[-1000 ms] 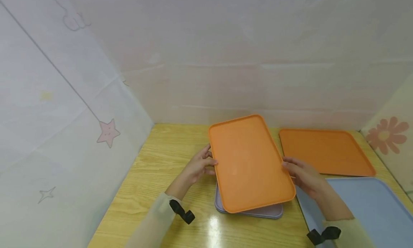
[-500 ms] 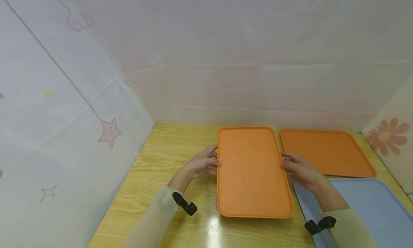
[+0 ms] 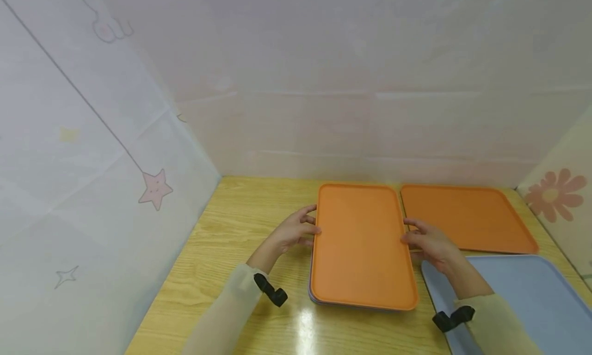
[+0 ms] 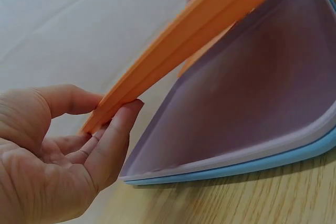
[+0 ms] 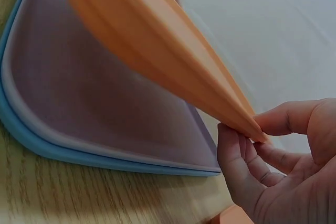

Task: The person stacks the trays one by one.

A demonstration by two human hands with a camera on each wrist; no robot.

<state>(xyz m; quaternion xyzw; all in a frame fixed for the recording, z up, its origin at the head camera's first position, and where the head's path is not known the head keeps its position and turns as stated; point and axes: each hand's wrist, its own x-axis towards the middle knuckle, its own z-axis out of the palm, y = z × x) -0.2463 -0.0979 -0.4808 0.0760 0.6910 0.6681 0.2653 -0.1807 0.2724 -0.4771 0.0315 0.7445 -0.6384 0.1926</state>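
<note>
Between my two hands is a light orange rectangular tray (image 3: 363, 247), its long sides running away from me. My left hand (image 3: 296, 231) pinches its left edge, thumb on top and fingers beneath. My right hand (image 3: 432, 246) pinches the opposite edge in the same way. Under it lies a purple tray (image 4: 262, 72) stacked on a blue tray (image 4: 220, 174). Both wrist views show the orange tray raised above this stack with a gap between. From the head view the orange tray hides nearly all of the stack.
At the back right lies a darker orange tray (image 3: 469, 219) on the wooden table (image 3: 250, 206). A larger blue tray (image 3: 518, 293) is in front of it, partly under my right forearm. White printed sheets (image 3: 370, 88) wall in the back and sides.
The orange tray has turned from a slant to nearly straight and come down over the stack, covering the purple tray in the head view. Both hands keep their grip.
</note>
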